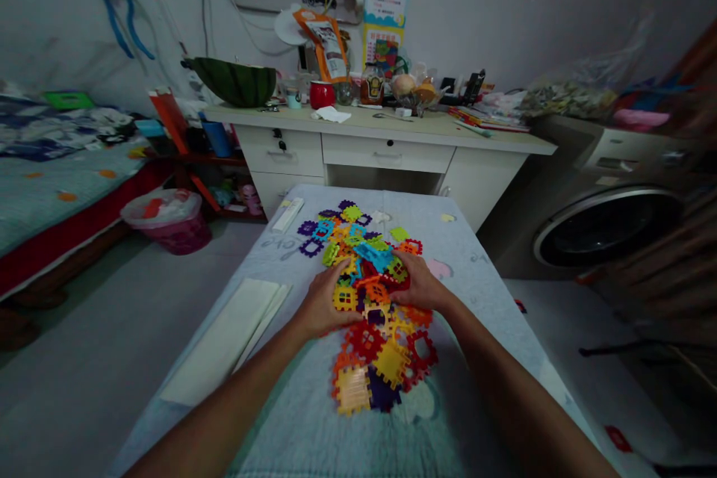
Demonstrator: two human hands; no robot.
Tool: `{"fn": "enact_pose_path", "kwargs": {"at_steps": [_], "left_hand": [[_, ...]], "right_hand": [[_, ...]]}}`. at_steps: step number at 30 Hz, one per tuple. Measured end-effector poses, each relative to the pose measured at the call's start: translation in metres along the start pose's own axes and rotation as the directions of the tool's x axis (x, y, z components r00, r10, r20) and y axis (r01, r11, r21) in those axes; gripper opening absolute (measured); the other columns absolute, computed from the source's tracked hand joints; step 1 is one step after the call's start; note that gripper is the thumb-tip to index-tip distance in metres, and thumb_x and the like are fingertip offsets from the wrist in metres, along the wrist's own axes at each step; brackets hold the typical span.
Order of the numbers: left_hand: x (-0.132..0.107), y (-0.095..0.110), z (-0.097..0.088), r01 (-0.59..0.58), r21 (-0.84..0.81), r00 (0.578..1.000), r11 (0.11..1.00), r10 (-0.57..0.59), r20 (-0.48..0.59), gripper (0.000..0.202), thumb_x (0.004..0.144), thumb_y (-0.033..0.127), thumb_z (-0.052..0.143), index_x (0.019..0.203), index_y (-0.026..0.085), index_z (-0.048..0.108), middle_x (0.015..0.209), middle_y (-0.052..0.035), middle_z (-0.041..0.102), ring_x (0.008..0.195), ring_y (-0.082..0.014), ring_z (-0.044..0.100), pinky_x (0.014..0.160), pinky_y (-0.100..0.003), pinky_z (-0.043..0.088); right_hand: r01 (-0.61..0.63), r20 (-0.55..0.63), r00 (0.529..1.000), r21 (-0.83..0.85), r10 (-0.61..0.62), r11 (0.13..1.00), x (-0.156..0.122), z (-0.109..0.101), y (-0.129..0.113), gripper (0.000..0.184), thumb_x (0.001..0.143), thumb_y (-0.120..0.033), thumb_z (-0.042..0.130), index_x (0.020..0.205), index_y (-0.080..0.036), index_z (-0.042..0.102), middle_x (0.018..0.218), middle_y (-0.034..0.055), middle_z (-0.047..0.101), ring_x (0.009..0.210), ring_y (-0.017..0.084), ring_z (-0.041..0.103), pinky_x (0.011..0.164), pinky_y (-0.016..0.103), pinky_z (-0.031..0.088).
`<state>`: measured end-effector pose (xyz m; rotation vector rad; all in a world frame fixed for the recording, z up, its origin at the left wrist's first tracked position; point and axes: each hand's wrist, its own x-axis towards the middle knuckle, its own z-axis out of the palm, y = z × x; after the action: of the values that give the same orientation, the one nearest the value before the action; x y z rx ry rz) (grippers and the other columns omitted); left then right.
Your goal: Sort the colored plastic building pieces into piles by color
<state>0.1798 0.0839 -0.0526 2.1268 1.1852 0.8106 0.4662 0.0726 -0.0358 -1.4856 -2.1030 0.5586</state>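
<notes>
A heap of colourful plastic interlocking building tiles point(368, 341) spreads along the cloth-covered table, with notched edges; some have window-like cut-outs. My left hand point(325, 304) curves against the heap's left side, thumb and fingers apart, beside a yellow window tile point(346, 298). On the opposite side my right hand point(419, 284) rests with its thumb and fingers spread around a green tile point(397, 269) and red ones. Between the hands lie orange, red and blue tiles point(374, 257). Some fingers are hidden behind the pieces. Purple tiles point(311, 247) lie at the far left of the heap.
Folded whitish sheets point(227, 340) and a white narrow box point(288, 215) lie along the table's left side. Beyond stands a white desk point(386, 157) with clutter. A washing machine point(605, 194) is at right, a pink bin point(168, 220) and bed point(72, 187) at left.
</notes>
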Motion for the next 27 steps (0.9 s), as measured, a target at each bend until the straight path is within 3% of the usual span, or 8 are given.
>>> {"fn": "enact_pose_path", "kwargs": {"at_steps": [6, 8, 11, 16, 19, 21, 24, 27], "left_hand": [[0.043, 0.014, 0.003, 0.064, -0.190, 0.986, 0.980, -0.092, -0.142, 0.054, 0.071, 0.026, 0.071, 0.124, 0.022, 0.060, 0.130, -0.0063, 0.064, 0.124, -0.0270, 0.058, 0.108, -0.043, 0.044], [0.057, 0.023, 0.004, 0.085, -0.206, 0.979, 0.975, -0.120, -0.166, 0.053, 0.073, 0.022, 0.065, 0.126, 0.022, 0.058, 0.125, -0.0052, 0.066, 0.119, -0.0254, 0.061, 0.105, -0.043, 0.046], [0.064, 0.030, 0.000, 0.037, -0.143, 0.983, 0.989, -0.061, -0.173, 0.067, 0.078, 0.028, 0.063, 0.142, 0.022, 0.044, 0.141, -0.0096, 0.055, 0.132, -0.0275, 0.051, 0.112, -0.046, 0.040], [0.012, 0.018, -0.021, -0.003, 0.080, 0.998, 0.997, -0.002, 0.056, 0.115, 0.069, 0.062, 0.073, 0.157, 0.017, 0.015, 0.162, -0.0221, 0.017, 0.151, -0.0410, 0.014, 0.119, -0.060, 0.020], [-0.042, 0.011, -0.030, -0.042, 0.152, 0.968, 0.987, 0.003, 0.250, 0.134, 0.057, 0.074, 0.076, 0.159, 0.028, 0.002, 0.166, -0.0177, 0.000, 0.151, -0.0440, 0.004, 0.118, -0.062, 0.020], [-0.071, 0.009, -0.030, -0.069, 0.190, 0.946, 0.979, 0.004, 0.325, 0.145, 0.048, 0.079, 0.077, 0.158, 0.032, -0.004, 0.166, -0.0166, -0.010, 0.150, -0.0471, -0.003, 0.117, -0.066, 0.018], [-0.093, 0.008, -0.018, -0.076, 0.252, 0.930, 0.965, -0.023, 0.367, 0.151, 0.041, 0.081, 0.077, 0.158, 0.031, -0.003, 0.165, -0.0189, -0.015, 0.149, -0.0502, -0.008, 0.115, -0.069, 0.015], [-0.091, 0.009, -0.003, -0.071, 0.318, 0.951, 0.946, -0.032, 0.307, 0.149, 0.038, 0.076, 0.082, 0.159, 0.027, 0.010, 0.165, -0.0221, -0.004, 0.149, -0.0513, -0.003, 0.115, -0.070, 0.010]], "right_hand": [[-0.111, -0.132, 0.982, 0.193, 0.138, 0.975, 0.032, 0.002, -0.007, 0.048, 0.077, -0.035, 0.070, 0.122, -0.018, 0.065, 0.126, 0.0118, 0.064, 0.118, 0.027, 0.058, 0.106, 0.046, 0.042], [-0.130, -0.180, 0.967, 0.255, 0.179, 0.958, 0.046, 0.003, -0.011, 0.037, 0.080, -0.031, 0.064, 0.115, -0.018, 0.067, 0.115, 0.0091, 0.068, 0.107, 0.025, 0.063, 0.101, 0.045, 0.047], [-0.088, -0.225, 0.958, 0.356, 0.177, 0.930, 0.052, -0.001, -0.014, 0.037, 0.084, -0.031, 0.059, 0.120, -0.022, 0.065, 0.117, 0.0073, 0.067, 0.107, 0.022, 0.063, 0.097, 0.041, 0.050], [-0.004, -0.203, 0.979, 0.141, 0.033, 0.990, -0.002, -0.022, -0.004, 0.067, 0.082, -0.048, 0.067, 0.141, -0.025, 0.049, 0.143, 0.0126, 0.051, 0.135, 0.029, 0.045, 0.115, 0.051, 0.032], [-0.072, 0.039, 0.997, -0.013, 0.073, 0.997, -0.057, -0.028, 0.002, 0.117, 0.065, -0.068, 0.076, 0.157, -0.019, 0.025, 0.161, 0.0214, 0.023, 0.149, 0.040, 0.020, 0.118, 0.060, 0.021], [-0.110, 0.198, 0.972, -0.080, 0.124, 0.991, -0.087, -0.025, 0.002, 0.137, 0.056, -0.075, 0.078, 0.160, -0.019, 0.010, 0.165, 0.0230, 0.006, 0.151, 0.043, 0.006, 0.118, 0.062, 0.016], [-0.092, 0.320, 0.938, -0.144, 0.134, 0.985, -0.111, -0.012, -0.007, 0.148, 0.050, -0.077, 0.079, 0.160, -0.018, 0.002, 0.165, 0.0236, -0.005, 0.151, 0.045, -0.002, 0.118, 0.063, 0.011], [-0.086, 0.303, 0.943, -0.185, 0.140, 0.979, -0.109, 0.001, -0.017, 0.145, 0.049, -0.077, 0.079, 0.160, -0.019, 0.007, 0.165, 0.0235, -0.002, 0.150, 0.046, -0.002, 0.116, 0.066, 0.010]]}}
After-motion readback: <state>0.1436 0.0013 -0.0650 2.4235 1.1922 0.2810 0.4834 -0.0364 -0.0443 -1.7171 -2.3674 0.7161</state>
